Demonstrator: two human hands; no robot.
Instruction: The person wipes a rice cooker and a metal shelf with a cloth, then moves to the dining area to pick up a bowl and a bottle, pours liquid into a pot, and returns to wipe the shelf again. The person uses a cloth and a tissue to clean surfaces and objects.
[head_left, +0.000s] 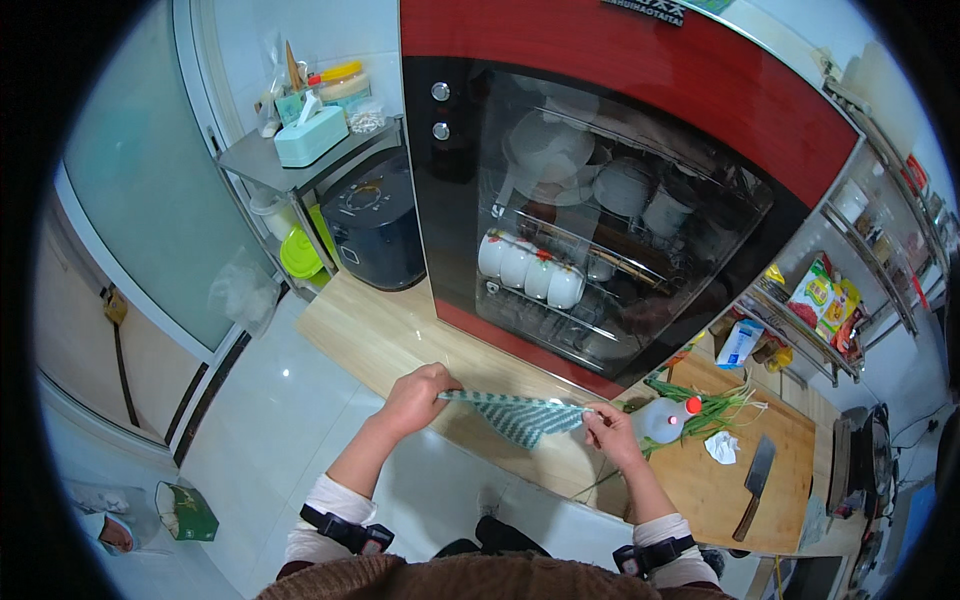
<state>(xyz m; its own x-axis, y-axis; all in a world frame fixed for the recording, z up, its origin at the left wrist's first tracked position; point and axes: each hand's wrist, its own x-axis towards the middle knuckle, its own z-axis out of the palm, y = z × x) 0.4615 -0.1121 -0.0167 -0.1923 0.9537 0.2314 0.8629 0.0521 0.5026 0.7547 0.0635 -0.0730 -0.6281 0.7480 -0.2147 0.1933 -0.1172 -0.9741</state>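
A green-and-white striped cloth (517, 416) is stretched between my two hands, its lower part hanging in a fold. My left hand (416, 397) grips the cloth's left end. At the right end, my right hand (613, 433) pinches a corner between thumb and fingers. Both hands are over the front of the pale wood-look counter (375, 315). Just right of my right hand stands a clear plastic bottle (660, 421) with a red cap. A red-and-black dish cabinet (457, 247) with a glass door stands on the counter before me, with bowls and cups inside.
On the right, a wooden cutting board (697, 499) bears a cleaver (757, 480), a crumpled white paper (722, 448) and green onions (712, 409). A dark rice cooker (375, 225) stands left of the cabinet. Beyond it, a metal shelf (262, 161) carries a tissue box (311, 139).
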